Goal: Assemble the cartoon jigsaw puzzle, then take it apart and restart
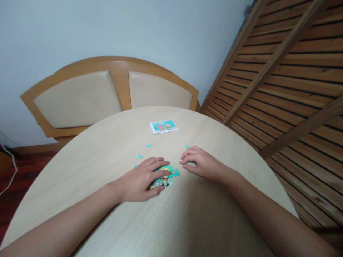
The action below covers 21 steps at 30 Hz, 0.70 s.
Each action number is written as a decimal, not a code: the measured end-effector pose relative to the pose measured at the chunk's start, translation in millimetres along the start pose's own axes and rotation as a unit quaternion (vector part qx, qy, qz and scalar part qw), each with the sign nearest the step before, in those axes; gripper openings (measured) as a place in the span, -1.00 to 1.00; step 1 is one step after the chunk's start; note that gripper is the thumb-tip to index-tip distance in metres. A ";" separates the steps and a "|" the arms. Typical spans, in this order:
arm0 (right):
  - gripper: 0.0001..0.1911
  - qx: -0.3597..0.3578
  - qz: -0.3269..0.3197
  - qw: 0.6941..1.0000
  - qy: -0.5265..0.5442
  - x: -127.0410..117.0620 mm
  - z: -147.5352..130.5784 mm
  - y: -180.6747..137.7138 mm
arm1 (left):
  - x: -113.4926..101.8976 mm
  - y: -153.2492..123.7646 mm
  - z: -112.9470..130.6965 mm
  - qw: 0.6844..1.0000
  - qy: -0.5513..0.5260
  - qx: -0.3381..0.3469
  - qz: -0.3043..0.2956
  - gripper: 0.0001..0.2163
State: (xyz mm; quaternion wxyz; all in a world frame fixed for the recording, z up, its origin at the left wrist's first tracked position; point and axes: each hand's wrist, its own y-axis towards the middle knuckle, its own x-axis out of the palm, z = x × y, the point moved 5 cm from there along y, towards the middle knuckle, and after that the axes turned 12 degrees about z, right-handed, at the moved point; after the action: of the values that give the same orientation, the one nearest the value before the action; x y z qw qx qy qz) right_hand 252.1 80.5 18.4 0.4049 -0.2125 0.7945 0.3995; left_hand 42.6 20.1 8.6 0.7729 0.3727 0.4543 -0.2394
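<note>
My left hand (146,176) lies flat with its fingers spread over a partly joined jigsaw puzzle (164,180), covering much of its left side. The puzzle shows a yellow cartoon figure on teal. To its right, my right hand (200,163) rests low over the table, fingers curled and the thumb tip close to the index fingertip. Whether a piece sits between those tips cannot be made out. A teal puzzle piece (187,146) lies just beyond the right fingers. Two more loose pieces, one teal puzzle piece (139,156) and another puzzle piece (149,145), lie beyond my left hand.
A printed picture card (164,126) with pink and yellow cartoon figures lies farther back on the round wooden table (107,142). Behind the table stands a padded wooden headboard-like panel (118,82) against the wall. Wooden slats (281,78) rise on the right.
</note>
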 end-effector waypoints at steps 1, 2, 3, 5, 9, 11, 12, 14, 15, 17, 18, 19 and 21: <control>-0.87 -0.003 -0.007 1.000 0.009 -0.7 -2.2 0.1 | 1.7 -0.7 -1.6 1.000 0.002 -0.005 -0.009 -0.51; -0.87 -0.005 -0.013 1.000 0.016 -1.3 -4.4 0.3 | 3.3 -1.5 -3.1 1.000 0.004 -0.009 -0.018 -0.49; -0.87 -0.007 -0.021 1.000 0.023 -1.7 -6.6 0.3 | 4.5 -2.1 -4.3 1.000 0.004 -0.012 -0.025 -0.47; -0.87 -0.005 -0.034 0.999 0.030 -2.2 -9.3 0.0 | 5.7 -3.0 -5.9 0.999 0.001 -0.015 -0.031 -0.46; -0.80 0.035 -0.030 0.999 0.009 -3.3 -5.1 -1.4 | 6.0 -3.6 -7.5 0.999 -0.003 -0.017 -0.032 -0.46; -0.82 0.045 -0.025 0.999 0.004 -2.7 -2.7 -2.3 | 5.7 -3.6 -7.5 1.000 -0.008 -0.015 -0.026 -0.46; -0.84 0.044 -0.027 0.999 0.006 -1.9 -2.1 -2.7 | 5.3 -3.5 -7.3 1.000 -0.011 -0.013 -0.021 -0.46; -0.89 0.041 -0.032 0.999 0.014 -0.2 -1.3 -3.4 | 4.5 -3.1 -6.5 1.000 -0.015 -0.006 -0.014 -0.47; -0.90 0.042 -0.034 0.998 0.016 0.4 -0.8 -3.6 | 4.3 -2.9 -6.1 1.000 -0.013 -0.003 -0.014 -0.47; -0.89 0.048 -0.037 0.998 0.017 0.8 0.5 -4.2 | 4.1 -2.3 -5.3 1.000 -0.005 0.002 -0.020 -0.49; -0.88 0.053 -0.036 0.998 0.014 0.4 1.4 -4.4 | 3.8 -1.9 -5.0 1.000 -0.002 0.004 -0.023 -0.50; -0.86 0.059 -0.034 0.998 0.010 -0.2 2.4 -4.7 | 3.5 -1.5 -4.8 1.000 -0.002 0.004 -0.024 -0.51; -0.83 0.071 -0.031 0.997 0.003 -1.1 4.1 -5.6 | 2.9 -1.0 -4.4 1.000 -0.006 0.005 -0.024 -0.51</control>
State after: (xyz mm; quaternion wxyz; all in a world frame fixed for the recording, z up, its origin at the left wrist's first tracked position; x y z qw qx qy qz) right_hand 258.3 80.6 15.3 0.4290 -0.2090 0.8150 0.3287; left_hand 41.0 22.9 4.4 0.7676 0.3641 0.4575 -0.2624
